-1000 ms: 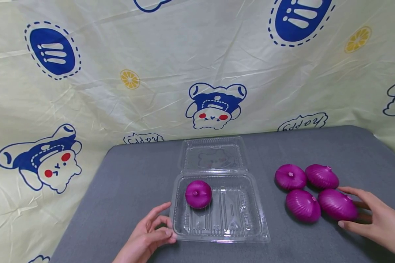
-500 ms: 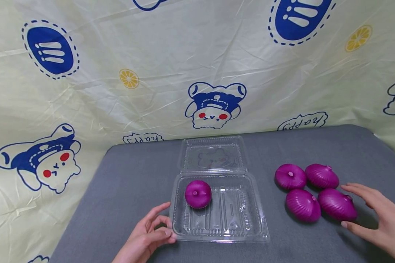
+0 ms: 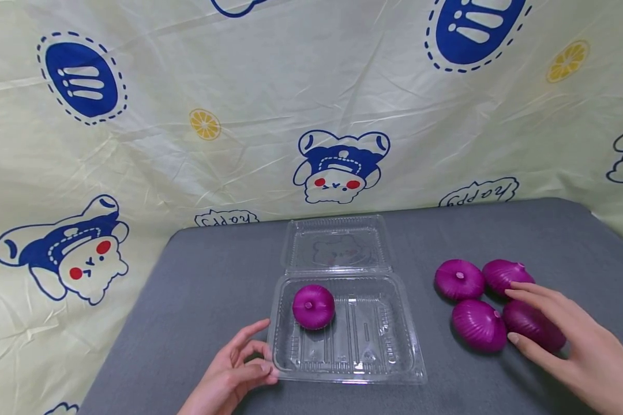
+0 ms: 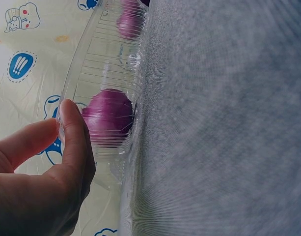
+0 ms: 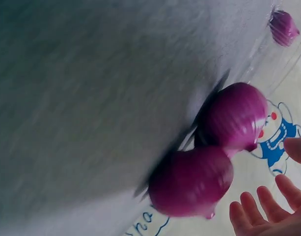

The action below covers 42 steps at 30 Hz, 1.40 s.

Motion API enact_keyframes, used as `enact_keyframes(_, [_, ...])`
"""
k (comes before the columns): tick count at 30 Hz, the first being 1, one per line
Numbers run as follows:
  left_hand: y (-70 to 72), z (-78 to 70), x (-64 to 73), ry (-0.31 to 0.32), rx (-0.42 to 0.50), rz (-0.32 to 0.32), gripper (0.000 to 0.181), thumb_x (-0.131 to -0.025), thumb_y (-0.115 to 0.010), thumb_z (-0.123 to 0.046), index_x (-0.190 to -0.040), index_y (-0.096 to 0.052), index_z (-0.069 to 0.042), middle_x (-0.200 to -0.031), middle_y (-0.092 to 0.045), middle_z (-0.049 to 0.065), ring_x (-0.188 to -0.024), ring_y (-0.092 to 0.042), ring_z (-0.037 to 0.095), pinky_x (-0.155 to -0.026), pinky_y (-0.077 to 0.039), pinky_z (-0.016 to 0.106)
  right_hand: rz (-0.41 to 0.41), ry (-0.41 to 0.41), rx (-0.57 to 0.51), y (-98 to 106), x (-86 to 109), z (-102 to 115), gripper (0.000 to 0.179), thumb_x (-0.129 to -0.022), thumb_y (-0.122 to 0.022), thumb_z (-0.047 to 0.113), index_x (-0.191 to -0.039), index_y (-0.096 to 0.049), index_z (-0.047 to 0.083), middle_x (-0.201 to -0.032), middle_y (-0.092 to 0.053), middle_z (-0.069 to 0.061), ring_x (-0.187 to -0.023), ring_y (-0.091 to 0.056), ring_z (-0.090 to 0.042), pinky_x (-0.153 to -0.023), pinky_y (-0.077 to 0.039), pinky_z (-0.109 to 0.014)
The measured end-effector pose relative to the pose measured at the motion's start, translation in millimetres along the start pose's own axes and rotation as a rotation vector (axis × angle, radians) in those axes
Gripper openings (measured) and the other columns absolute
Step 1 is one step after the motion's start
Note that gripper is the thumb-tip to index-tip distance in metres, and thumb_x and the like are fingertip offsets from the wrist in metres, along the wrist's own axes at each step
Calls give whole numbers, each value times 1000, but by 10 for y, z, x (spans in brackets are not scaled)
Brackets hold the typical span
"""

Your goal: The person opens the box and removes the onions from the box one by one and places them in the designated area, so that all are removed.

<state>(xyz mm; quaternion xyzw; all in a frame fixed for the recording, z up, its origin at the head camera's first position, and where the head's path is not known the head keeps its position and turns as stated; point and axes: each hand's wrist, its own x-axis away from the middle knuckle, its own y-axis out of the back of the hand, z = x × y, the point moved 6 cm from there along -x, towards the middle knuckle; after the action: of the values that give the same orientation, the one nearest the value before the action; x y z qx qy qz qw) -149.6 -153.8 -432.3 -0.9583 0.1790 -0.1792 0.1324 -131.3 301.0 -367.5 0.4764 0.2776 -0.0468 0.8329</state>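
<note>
A clear plastic clamshell box lies unfolded on the table, one purple onion in the left of its base. My left hand holds the box's left rim; the left wrist view shows thumb and finger pinching that rim. To the right, several purple onions sit in a close cluster. My right hand hovers over the near right onion, fingers spread and partly covering it. In the right wrist view, its fingers stand apart above the onions, gripping nothing.
The other clustered onions are a back left one, a back right one and a front left one. The box's lid lies flat behind its base. A printed cloth hangs behind the grey table.
My right hand first drew back slightly from the near right onion, then moved left and over it. The left hand, the box and the onions stay in place.
</note>
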Motion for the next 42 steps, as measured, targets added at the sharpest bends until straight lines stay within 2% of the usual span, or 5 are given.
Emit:
enact_keyframes(7, [-9,-10,-3,-8,2,17,74,-90,-59,7,-153,-21,-2,-99,-52,8,-86,-66,21,-86,-55,37,86,-6,11,-147,-73,178,71,-69,-90,16,-133,-59,20,-136,-49,-4,-128,-35,-14,-97,-13,2])
enact_keyframes(12, [-13,-23,-5,-12,-4,17,74,-90,-61,6,-152,-21,-1,-99,-52,8,-86,-66,20,-87,-55,38,102,44,-26,-213,-151,384,75,-68,-91,16,-134,-58,29,-139,-48,4,-129,-32,-1,-94,-21,2])
enact_keyframes(19, [-23,-31,-9,-26,4,35,73,-90,-59,6,-152,-21,-1,-99,-52,8,-87,-66,20,-87,-55,38,140,141,-88,-316,-251,613,73,-70,-88,11,-135,-57,28,-142,-47,4,-130,-36,-3,-100,-27,-3])
enact_keyframes(26, [-18,-32,0,-38,6,47,73,-90,-59,7,-152,-21,-1,-99,-52,8,-87,-67,20,-87,-55,38,259,120,-61,-526,-317,771,68,-76,-86,26,-135,-55,37,-142,-45,13,-124,-42,-4,-85,-53,-23])
enact_keyframes(42, [-15,-34,16,-39,-6,42,74,-91,-60,5,-152,-21,-1,-99,-52,7,-87,-67,20,-89,-54,39,361,249,-196,-906,-449,1172,60,-86,-77,23,-138,-50,39,-147,-40,13,-127,-45,-12,-89,-54,-36])
